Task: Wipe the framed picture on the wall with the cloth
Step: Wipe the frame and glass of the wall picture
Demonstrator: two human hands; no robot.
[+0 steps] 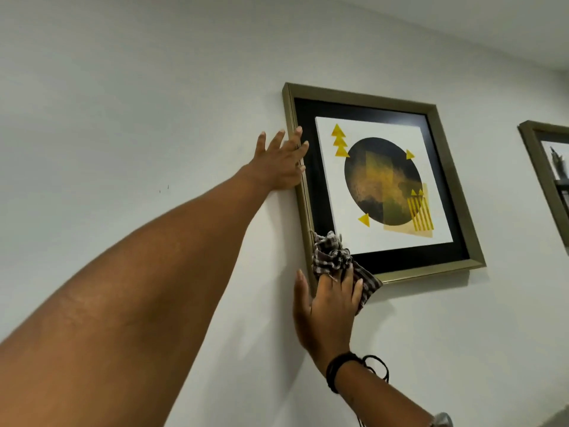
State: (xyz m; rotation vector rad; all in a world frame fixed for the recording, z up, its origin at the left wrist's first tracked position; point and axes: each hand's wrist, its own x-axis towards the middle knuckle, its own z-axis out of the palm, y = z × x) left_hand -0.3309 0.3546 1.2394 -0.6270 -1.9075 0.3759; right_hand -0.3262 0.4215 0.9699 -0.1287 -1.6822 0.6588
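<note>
On the white wall (123,103) I see the gold-framed picture (443,192), an abstract print with a dark circle and yellow triangles, carrying no readable writing. My left hand (281,163) lies flat on its left edge, fingers (300,149) spread. My right hand (326,309) presses the checked cloth (331,257) onto the lower left corner, fingers loosely spread.

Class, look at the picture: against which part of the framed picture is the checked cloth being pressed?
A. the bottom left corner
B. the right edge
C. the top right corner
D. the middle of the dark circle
A: the right hand presses the checked cloth over the bottom left corner of the framed picture, while the left hand lies flat against its left edge.
</note>
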